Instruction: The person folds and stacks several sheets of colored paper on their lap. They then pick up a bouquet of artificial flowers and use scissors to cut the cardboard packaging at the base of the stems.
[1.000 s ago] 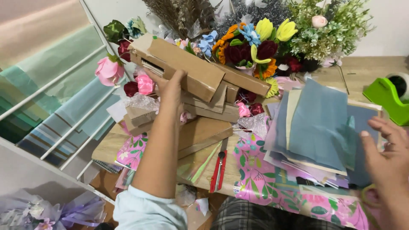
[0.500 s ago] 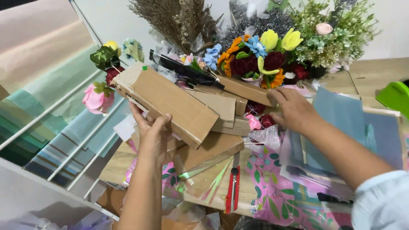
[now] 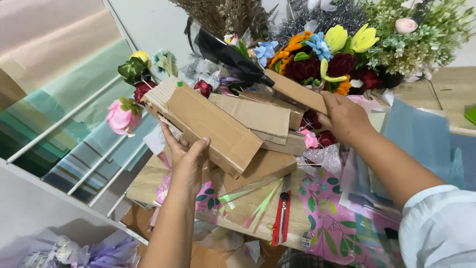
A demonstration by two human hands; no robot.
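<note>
My left hand (image 3: 187,158) grips the near edge of a stack of brown cardboard pieces (image 3: 210,124), which it holds tilted above the table. My right hand (image 3: 343,116) is closed on the end of a long cardboard strip (image 3: 295,91) that reaches left to a black-wrapped flower bundle (image 3: 223,51). More flat cardboard sheets (image 3: 263,116) lie between the two hands, with another piece (image 3: 260,166) under them. Artificial flowers (image 3: 317,57) in several colours crowd the back of the table.
A red utility knife (image 3: 281,218) lies on iridescent film (image 3: 248,201) near the front edge. Pink floral wrapping paper (image 3: 332,218) and blue-grey sheets (image 3: 421,139) cover the right side. Rolls of coloured paper hang on white rods (image 3: 64,119) at left. A pink rose (image 3: 120,119) sticks out beside them.
My left hand has lifted and tilted the cardboard stack further. My right hand has moved from the paper sheets at right onto the long cardboard strip by the flowers.
</note>
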